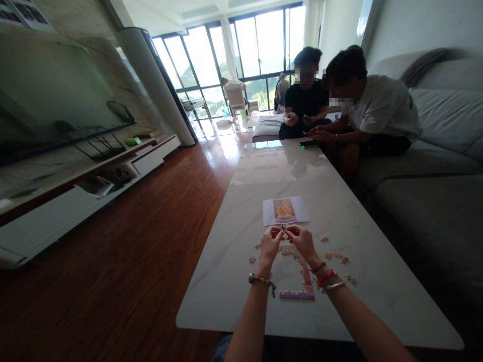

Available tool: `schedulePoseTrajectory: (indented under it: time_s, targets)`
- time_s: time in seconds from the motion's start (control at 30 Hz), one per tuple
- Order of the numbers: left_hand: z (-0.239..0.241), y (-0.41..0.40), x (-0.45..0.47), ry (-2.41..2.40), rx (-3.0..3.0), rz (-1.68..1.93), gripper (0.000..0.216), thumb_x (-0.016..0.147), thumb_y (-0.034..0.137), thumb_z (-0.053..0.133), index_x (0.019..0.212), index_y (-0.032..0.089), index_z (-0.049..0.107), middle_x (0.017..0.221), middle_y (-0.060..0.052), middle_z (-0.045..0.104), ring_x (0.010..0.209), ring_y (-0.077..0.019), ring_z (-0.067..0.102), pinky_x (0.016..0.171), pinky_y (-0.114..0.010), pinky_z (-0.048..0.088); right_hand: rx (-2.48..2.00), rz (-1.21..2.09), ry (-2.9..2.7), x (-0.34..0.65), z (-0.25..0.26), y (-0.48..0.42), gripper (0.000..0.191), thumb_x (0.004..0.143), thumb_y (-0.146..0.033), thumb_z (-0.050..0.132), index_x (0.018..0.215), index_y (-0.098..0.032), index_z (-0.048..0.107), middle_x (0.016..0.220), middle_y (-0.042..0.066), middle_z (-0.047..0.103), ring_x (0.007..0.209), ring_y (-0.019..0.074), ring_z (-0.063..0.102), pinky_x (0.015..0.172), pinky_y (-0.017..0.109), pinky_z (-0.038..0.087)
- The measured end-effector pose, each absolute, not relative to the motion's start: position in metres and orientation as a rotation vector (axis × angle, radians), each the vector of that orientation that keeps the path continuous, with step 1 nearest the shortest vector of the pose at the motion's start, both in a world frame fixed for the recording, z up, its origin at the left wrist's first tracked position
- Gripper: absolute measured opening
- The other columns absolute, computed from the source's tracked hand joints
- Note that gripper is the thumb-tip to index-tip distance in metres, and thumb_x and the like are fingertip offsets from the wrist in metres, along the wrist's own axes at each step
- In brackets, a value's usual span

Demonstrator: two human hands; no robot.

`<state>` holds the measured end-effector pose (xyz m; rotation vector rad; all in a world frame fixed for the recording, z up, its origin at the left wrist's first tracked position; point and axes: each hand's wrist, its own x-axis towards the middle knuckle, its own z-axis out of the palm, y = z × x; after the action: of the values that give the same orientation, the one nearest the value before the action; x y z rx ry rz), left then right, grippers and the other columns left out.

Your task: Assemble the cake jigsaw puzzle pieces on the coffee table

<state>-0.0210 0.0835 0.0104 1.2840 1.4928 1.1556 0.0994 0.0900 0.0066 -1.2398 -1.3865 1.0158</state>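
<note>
My left hand point(270, 244) and my right hand point(303, 242) meet above the table, fingertips pinched together on a small jigsaw puzzle piece point(283, 228). Fingers cover much of that piece. Below them lies a partly joined jigsaw puzzle point(308, 287), with a purple bottom strip, a pinkish right side and a top row partly behind my hands. Just beyond my fingertips is a creased paper sheet point(298, 208) printed with a yellow figure. Loose puzzle pieces point(335, 256) are scattered to the right, and a few others point(252, 259) lie on the left.
The long white marble-look table point(211, 296) stretches away from me. Two people point(307, 95) sit on the grey sofa point(430, 201) at the far right, holding small items. A dark device point(308, 144) lies at the table's far end. A low TV cabinet point(90, 201) stands left.
</note>
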Motion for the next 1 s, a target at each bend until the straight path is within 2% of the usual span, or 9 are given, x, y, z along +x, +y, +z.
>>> schedulePoseTrajectory:
  time_s: [0.2, 0.33, 0.53, 0.73, 1.0]
  targets:
    - [0.01, 0.084, -0.021, 1.407, 1.244, 1.205, 0.015, 0.069, 0.026, 0.059, 0.079, 0.015, 0.056, 0.071, -0.004, 0.065, 0.069, -0.0131, 0.062, 0.056, -0.02, 0.047, -1.236, 0.995, -1.365, 0.093, 0.005, 0.081, 0.033, 0.066, -0.048, 0.058, 0.073, -0.016, 0.062, 0.067, 0.008, 0.066, 0.059, 0.0182, 0.061, 0.055, 0.029, 0.048]
    - [0.01, 0.085, -0.027, 1.36, 1.266, 1.192, 0.016, 0.07, 0.026, 0.057, 0.082, 0.016, 0.059, 0.074, -0.004, 0.066, 0.068, -0.0119, 0.062, 0.054, -0.019, 0.046, -1.229, 1.061, -1.344, 0.095, -0.001, 0.078, 0.034, 0.064, -0.048, 0.06, 0.072, -0.015, 0.063, 0.067, 0.007, 0.066, 0.057, 0.0173, 0.061, 0.053, 0.028, 0.048]
    - [0.019, 0.09, -0.037, 1.304, 1.222, 1.034, 0.014, 0.069, 0.019, 0.055, 0.082, 0.015, 0.06, 0.07, -0.003, 0.065, 0.061, -0.0099, 0.061, 0.051, -0.017, 0.045, -1.112, 1.295, -1.249, 0.104, -0.006, 0.084, 0.05, 0.061, -0.045, 0.063, 0.1, -0.016, 0.057, 0.07, 0.004, 0.064, 0.054, 0.0143, 0.06, 0.047, 0.025, 0.048]
    - [0.015, 0.094, -0.04, 1.412, 1.279, 1.063, 0.009, 0.065, 0.015, 0.059, 0.073, 0.015, 0.055, 0.059, -0.001, 0.063, 0.057, -0.0103, 0.06, 0.05, -0.018, 0.045, -1.113, 1.299, -1.369, 0.102, -0.01, 0.09, 0.038, 0.063, -0.041, 0.062, 0.088, -0.013, 0.062, 0.065, 0.005, 0.065, 0.053, 0.014, 0.059, 0.047, 0.025, 0.049]
    - [0.0, 0.093, -0.039, 1.356, 1.339, 1.085, 0.012, 0.061, 0.017, 0.064, 0.069, 0.015, 0.055, 0.066, -0.002, 0.065, 0.062, -0.0116, 0.061, 0.057, -0.021, 0.048, -1.157, 1.173, -1.517, 0.108, -0.015, 0.089, 0.031, 0.069, -0.037, 0.058, 0.09, -0.014, 0.061, 0.067, 0.005, 0.066, 0.055, 0.0151, 0.061, 0.051, 0.026, 0.049]
